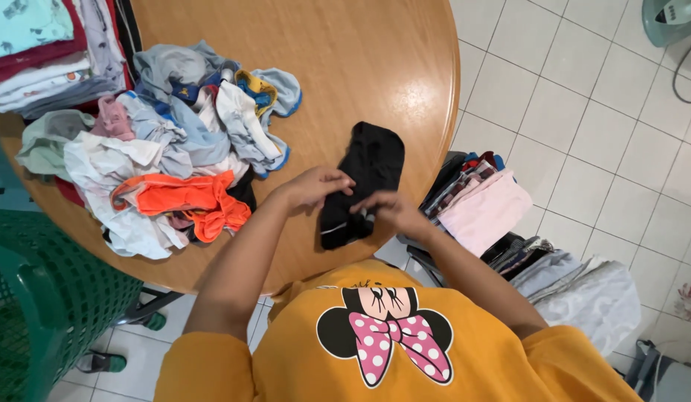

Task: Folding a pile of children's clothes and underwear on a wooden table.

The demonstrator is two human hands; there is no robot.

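Pinching grips of both hands, left hand [312, 187] and right hand [394, 211], closed on one black garment [364, 179] lying at the near edge of the round desk [360, 59]. Forearms angled inward, wrists bent. One heap of loose clothes [167, 149] lay beside.

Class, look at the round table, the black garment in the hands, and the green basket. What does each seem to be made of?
Round table: likely varnished wood or wood veneer; visible grain, glossy glare.
Black garment: soft matte fabric, probably a knit; it creases limply.
Green basket: apparently moulded plastic, with a regular mesh of holes.
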